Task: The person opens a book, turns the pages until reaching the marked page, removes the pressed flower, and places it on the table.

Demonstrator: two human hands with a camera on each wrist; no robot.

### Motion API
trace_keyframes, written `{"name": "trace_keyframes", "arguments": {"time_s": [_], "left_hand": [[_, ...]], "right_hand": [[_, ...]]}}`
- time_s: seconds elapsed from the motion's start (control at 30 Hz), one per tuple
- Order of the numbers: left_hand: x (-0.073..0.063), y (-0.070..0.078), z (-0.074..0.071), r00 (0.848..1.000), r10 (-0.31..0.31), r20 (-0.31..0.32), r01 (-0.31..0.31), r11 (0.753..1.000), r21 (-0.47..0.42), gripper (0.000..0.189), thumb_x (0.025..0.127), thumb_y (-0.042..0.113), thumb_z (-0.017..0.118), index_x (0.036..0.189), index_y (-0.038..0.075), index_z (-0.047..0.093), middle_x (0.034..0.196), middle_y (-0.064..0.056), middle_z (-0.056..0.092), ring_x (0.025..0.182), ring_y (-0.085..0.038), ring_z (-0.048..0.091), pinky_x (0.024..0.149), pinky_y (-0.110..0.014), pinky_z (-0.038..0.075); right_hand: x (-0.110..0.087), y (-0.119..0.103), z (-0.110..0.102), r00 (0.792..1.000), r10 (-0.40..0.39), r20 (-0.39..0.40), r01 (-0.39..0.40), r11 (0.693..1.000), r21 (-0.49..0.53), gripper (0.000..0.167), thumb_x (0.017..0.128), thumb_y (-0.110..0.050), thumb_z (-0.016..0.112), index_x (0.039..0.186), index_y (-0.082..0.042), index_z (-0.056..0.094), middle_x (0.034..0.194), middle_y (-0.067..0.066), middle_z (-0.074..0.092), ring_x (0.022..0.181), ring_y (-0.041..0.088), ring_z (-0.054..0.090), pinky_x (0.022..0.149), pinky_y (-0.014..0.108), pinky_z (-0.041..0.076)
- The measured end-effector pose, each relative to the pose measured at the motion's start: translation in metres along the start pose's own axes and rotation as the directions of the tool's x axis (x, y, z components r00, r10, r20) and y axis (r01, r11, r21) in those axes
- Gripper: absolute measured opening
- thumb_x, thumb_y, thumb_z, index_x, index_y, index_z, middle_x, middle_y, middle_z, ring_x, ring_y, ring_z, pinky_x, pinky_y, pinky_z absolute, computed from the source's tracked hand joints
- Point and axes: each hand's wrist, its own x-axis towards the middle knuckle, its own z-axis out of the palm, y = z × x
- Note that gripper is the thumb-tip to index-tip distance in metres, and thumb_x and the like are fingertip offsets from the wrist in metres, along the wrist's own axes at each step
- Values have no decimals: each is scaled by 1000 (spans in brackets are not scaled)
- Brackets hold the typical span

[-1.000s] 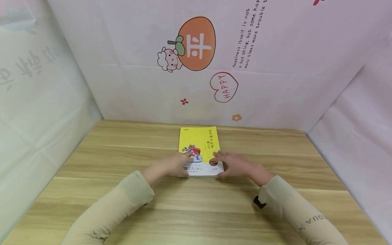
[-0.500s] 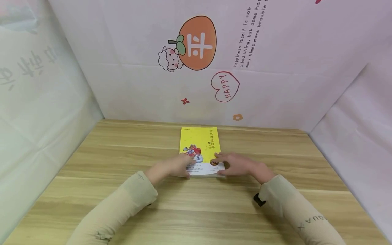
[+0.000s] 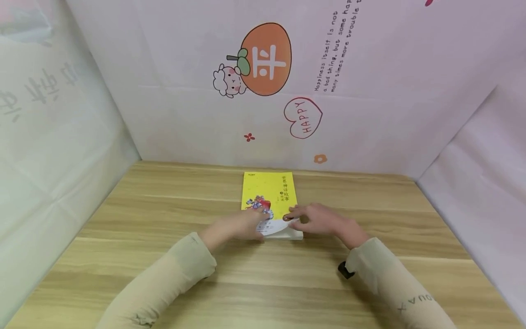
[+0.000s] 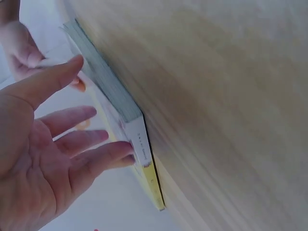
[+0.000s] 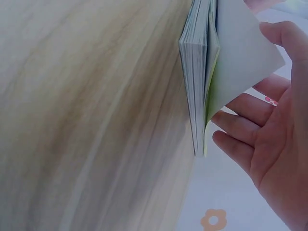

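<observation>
A yellow and white paperback book (image 3: 267, 185) lies flat on the wooden table, its printed front up. At its lower right, my right hand (image 3: 318, 220) pinches the corner of the front cover and holds it raised and bent. The right wrist view shows the white inner side of that cover (image 5: 243, 57), with the thumb on it and the fingers behind; the page block (image 5: 195, 72) stays down. Near the spine, my left hand (image 4: 43, 159) has its fingers extended over the cover, the thumb spread by the lower edge. How firmly the left fingers touch is unclear.
The wooden table (image 3: 263, 283) reaches back to a white printed cloth wall (image 3: 185, 123). Further white cloth walls stand on the left (image 3: 61, 151) and right (image 3: 476, 169). A black strap (image 3: 346, 270) shows beneath the right sleeve.
The cover's lower right corner has risen off the pages in my right hand. My left hand has slid slightly right over the book's lower left. The book stays in place.
</observation>
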Motion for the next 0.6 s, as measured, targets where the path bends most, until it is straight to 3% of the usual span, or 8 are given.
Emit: {"name": "trace_keyframes", "arguments": {"time_s": [0.2, 0.33, 0.4, 0.47, 0.5, 0.6], "left_hand": [[3, 5, 4, 999, -28, -25, 30, 997, 72, 68, 97, 39, 72, 152, 6, 50, 159, -17, 42, 143, -33, 44, 115, -48, 38], [8, 6, 5, 999, -13, -50, 18, 995, 99, 61, 100, 44, 65, 147, 4, 56, 151, -20, 51, 128, -31, 58, 107, -47, 47], [10, 7, 6, 998, -7, -63, 13, 995, 101, 57, 101, 45, 63, 140, 3, 61, 138, -19, 61, 112, -27, 64, 98, -43, 53], [11, 8, 7, 997, -16, -75, 22, 997, 74, 52, 103, 45, 61, 132, 2, 65, 119, -15, 69, 94, -22, 66, 85, -38, 56], [11, 8, 8, 996, -23, -84, 27, 998, 56, 50, 103, 46, 60, 127, 2, 67, 108, -11, 70, 86, -20, 65, 78, -36, 55], [11, 11, 8, 993, -55, -102, 53, 998, -22, 46, 103, 49, 59, 105, 4, 69, 80, -3, 63, 63, -16, 57, 58, -30, 48]], "right_hand": [[3, -5, -5, 996, 34, -83, -33, 999, 5, 45, 103, -49, 58, 124, -14, 76, 135, 13, 66, 126, 35, 61, 104, 55, 48], [6, -8, -6, 987, 56, -148, -58, 998, -6, 46, 102, -47, 61, 123, -9, 76, 128, 11, 70, 111, 26, 70, 98, 51, 53], [7, -10, -7, 983, 59, -175, -62, 998, -15, 46, 102, -46, 62, 123, -7, 76, 122, 10, 73, 89, 18, 71, 93, 48, 56], [9, -12, -8, 979, 62, -195, -67, 998, -21, 47, 102, -45, 61, 123, -6, 75, 117, 9, 75, 69, 13, 64, 87, 45, 57], [10, -14, -8, 976, 66, -206, -72, 997, -24, 47, 102, -45, 61, 124, -5, 75, 116, 9, 75, 66, 12, 60, 86, 46, 57], [12, -17, -8, 970, 80, -228, -89, 996, -26, 47, 103, -45, 61, 124, -5, 75, 115, 10, 76, 72, 18, 68, 87, 47, 57]]}}
